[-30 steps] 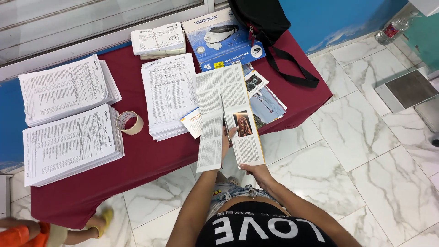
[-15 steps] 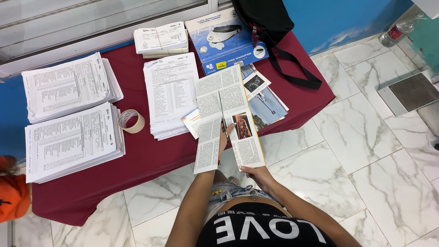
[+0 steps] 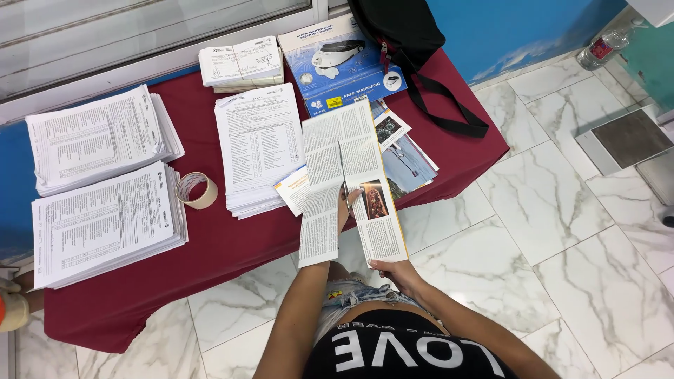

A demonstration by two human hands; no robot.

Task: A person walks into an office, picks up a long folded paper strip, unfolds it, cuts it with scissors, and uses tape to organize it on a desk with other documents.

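From the head view we look down on a printed page [image 3: 347,186] that we hold out over the near edge of the table [image 3: 210,238], which wears a dark red cloth. Our left hand [image 3: 346,203] sits under the page at its middle, mostly hidden by the paper; its fingers close on scissors [image 3: 344,184], whose thin blades run up the page along a cut that splits the lower part into a left strip and a right strip with a small picture. Our right hand [image 3: 397,269] pinches the bottom edge of the right strip, thumb on top. So the two hands are apart, each clamped on its own thing. The page's top end lies over a few colour prints [image 3: 407,158] on the table. Just left of the page are a small card [image 3: 291,188] and a tall stack of forms [image 3: 258,144]. Farther left are a tape roll [image 3: 196,189] and two more stacks [image 3: 102,179]. At the back edge are a small bundle of papers [image 3: 240,62], a blue box [image 3: 337,63] and a black bag [image 3: 404,35] whose strap trails over the cloth. Below the table is a white marble floor [image 3: 562,231].
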